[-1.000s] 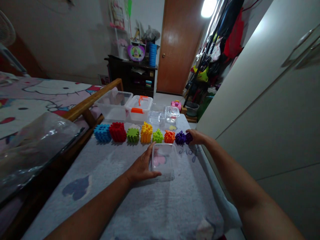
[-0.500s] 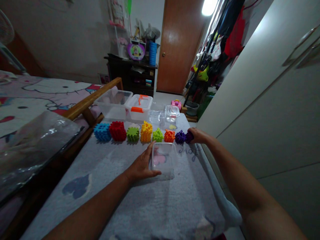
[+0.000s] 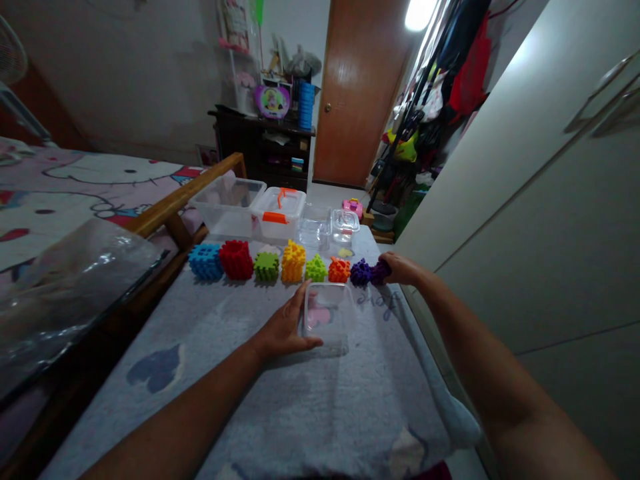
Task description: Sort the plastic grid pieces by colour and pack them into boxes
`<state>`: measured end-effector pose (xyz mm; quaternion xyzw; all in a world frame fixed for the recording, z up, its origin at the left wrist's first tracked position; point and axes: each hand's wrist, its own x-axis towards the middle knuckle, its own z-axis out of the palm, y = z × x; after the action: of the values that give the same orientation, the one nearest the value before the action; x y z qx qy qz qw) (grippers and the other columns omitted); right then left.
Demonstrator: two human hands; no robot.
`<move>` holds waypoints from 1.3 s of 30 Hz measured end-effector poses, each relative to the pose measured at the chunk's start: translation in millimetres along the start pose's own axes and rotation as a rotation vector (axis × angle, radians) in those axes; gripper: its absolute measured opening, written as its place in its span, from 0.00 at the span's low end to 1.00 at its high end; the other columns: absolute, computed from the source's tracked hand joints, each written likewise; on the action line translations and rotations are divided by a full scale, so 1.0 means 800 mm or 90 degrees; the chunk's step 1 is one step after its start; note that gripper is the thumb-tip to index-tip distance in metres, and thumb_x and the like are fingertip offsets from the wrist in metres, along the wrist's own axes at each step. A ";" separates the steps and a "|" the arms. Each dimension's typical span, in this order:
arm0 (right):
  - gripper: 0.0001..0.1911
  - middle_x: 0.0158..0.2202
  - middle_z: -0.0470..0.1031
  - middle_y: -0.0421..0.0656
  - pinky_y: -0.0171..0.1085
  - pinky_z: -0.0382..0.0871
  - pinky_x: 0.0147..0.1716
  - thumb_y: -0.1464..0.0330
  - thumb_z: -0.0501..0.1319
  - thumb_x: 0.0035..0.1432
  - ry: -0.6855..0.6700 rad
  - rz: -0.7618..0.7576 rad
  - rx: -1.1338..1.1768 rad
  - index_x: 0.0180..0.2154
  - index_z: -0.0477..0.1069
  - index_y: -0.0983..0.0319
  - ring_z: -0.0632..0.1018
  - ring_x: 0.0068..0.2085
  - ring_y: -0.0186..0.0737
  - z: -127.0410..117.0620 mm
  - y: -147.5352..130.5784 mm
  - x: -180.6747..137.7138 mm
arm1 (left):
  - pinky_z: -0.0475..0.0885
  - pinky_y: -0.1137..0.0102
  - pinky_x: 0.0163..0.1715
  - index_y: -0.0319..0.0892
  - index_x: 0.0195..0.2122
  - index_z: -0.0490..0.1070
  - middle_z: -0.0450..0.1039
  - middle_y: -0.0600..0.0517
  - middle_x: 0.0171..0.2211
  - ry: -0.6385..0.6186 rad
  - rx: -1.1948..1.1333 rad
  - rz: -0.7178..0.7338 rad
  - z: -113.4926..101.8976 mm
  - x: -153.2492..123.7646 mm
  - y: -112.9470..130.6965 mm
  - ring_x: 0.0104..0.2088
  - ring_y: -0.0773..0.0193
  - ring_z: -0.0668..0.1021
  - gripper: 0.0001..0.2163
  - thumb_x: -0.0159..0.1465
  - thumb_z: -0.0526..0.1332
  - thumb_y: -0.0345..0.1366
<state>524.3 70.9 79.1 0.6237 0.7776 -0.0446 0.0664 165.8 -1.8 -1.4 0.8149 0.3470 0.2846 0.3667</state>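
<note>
My left hand (image 3: pixel 290 328) grips the left side of a clear plastic container (image 3: pixel 330 317) that rests on the cloth-covered surface. At the right end of a row of foam-like puzzle blocks, my right hand (image 3: pixel 399 268) has its fingers closed round a dark purple block (image 3: pixel 380 272). A blue-purple block (image 3: pixel 361 273) sits right beside it. Leftward along the row come an orange block (image 3: pixel 339 270), a lime block (image 3: pixel 316 268), a yellow block (image 3: pixel 293 261), a green block (image 3: pixel 267 267), a red block (image 3: pixel 236 260) and a blue block (image 3: pixel 205 261).
Behind the blocks stand a large clear bin (image 3: pixel 227 210), a lidded box with orange latches (image 3: pixel 279 213) and small clear containers (image 3: pixel 344 227). A wooden bed rail (image 3: pixel 190 193) and a plastic bag (image 3: pixel 75 287) lie left. A pale cabinet (image 3: pixel 540 220) stands right.
My right hand and the dark purple block have shifted very slightly up and right. My left hand stays on the clear container.
</note>
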 end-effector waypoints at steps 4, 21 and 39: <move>0.24 0.44 0.75 0.50 0.36 0.66 0.42 0.68 0.68 0.45 0.002 -0.016 0.002 0.46 0.72 0.66 0.76 0.44 0.47 -0.038 -0.021 -0.016 | 0.61 0.46 0.61 0.43 0.70 0.33 0.59 0.34 0.64 0.003 -0.001 -0.003 -0.001 0.000 0.001 0.63 0.41 0.65 0.58 0.48 0.74 0.42; 0.21 0.39 0.77 0.49 0.36 0.64 0.34 0.59 0.68 0.49 -0.138 -0.229 0.077 0.43 0.74 0.65 0.76 0.38 0.43 -0.077 -0.222 -0.058 | 0.60 0.45 0.61 0.42 0.70 0.33 0.51 0.32 0.67 0.034 0.014 0.013 0.009 -0.002 0.002 0.65 0.39 0.61 0.59 0.47 0.74 0.47; 0.24 0.42 0.80 0.56 0.40 0.74 0.36 0.65 0.60 0.56 -0.128 -0.275 -0.126 0.53 0.69 0.70 0.82 0.41 0.51 -0.029 -0.254 -0.038 | 0.62 0.47 0.61 0.42 0.70 0.32 0.56 0.34 0.65 0.035 0.000 0.034 0.012 0.000 -0.005 0.63 0.41 0.65 0.59 0.46 0.74 0.46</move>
<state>331.1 0.9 104.4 0.4259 0.8829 -0.0430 0.1930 170.9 -3.9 -9.9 0.8156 0.3355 0.3167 0.3493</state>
